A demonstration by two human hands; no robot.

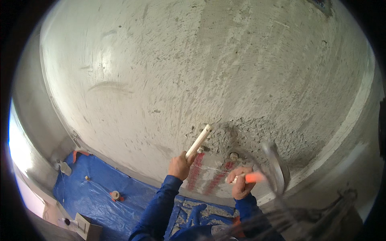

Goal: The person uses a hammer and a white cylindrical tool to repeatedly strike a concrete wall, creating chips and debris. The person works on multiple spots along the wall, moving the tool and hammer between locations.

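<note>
My left hand point(179, 167) is closed round a long, narrow white stick point(198, 142) that looks like a folded rule. Its upper end points up and right, close in front of the grey wall point(161, 88). Just right of the stick, a pipe fitting point(200, 149) sticks out of the wall. A second pipe fitting point(234, 156) stands out farther right, above my right hand point(241, 186). That hand is closed on a hammer with a white and orange handle point(255, 177). The hammer's metal head point(276, 166) is blurred and lies to the right of my fingers.
Rough, chipped plaster point(265, 134) spreads round the fittings. Red stripes point(196, 172) mark the wall below them. Blue sheeting point(94, 180) covers the floor at left, with a small round object point(116, 196) on it. Rubble point(215, 211) lies near my arms; a box point(87, 229) stands lower left.
</note>
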